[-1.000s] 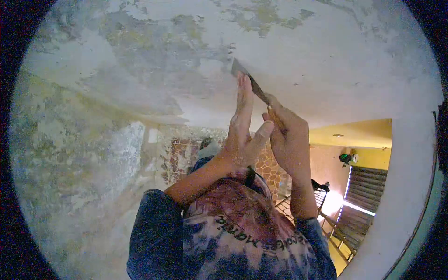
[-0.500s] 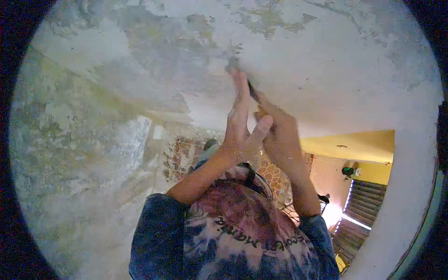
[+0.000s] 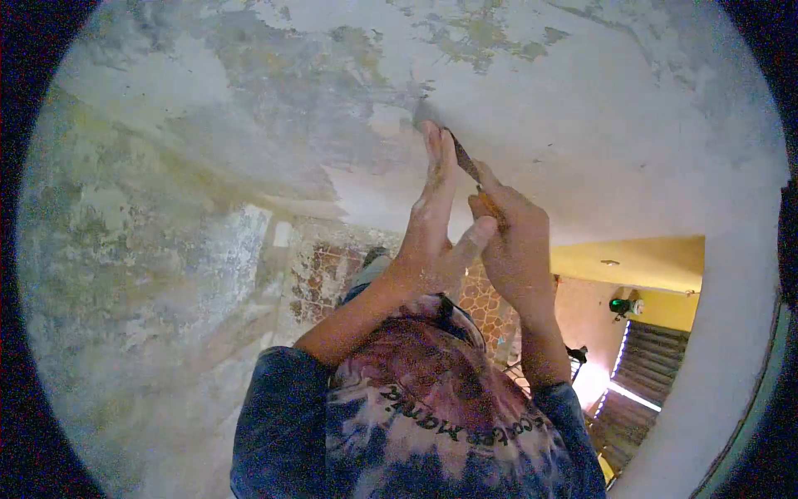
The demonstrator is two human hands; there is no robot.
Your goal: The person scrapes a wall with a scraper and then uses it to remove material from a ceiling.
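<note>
My right hand (image 3: 517,241) is closed round the orange-brown handle (image 3: 492,208) of a scraper with a dark, flat blade (image 3: 463,156). The blade slants up and left toward the patchy wall (image 3: 532,108). My left hand (image 3: 432,208) is stretched out flat beside the blade, its fingertips close to the blade's far end at the wall and its thumb spread toward my right hand. Around the fingertips the wall surface is pale, with grey, worn patches above and to the left.
A second wall (image 3: 141,274), mottled and peeling, rises on the left. Below lies a floor (image 3: 490,312) with a stone-like brown pattern. At the right are a yellow wall (image 3: 640,258), a dark slatted shutter (image 3: 644,382) and a pale vertical edge (image 3: 715,349).
Both hands and the scraper have shifted a little to the right, and my right hand has come slightly down. The blade shows more sharply now. My grip stays the same.
</note>
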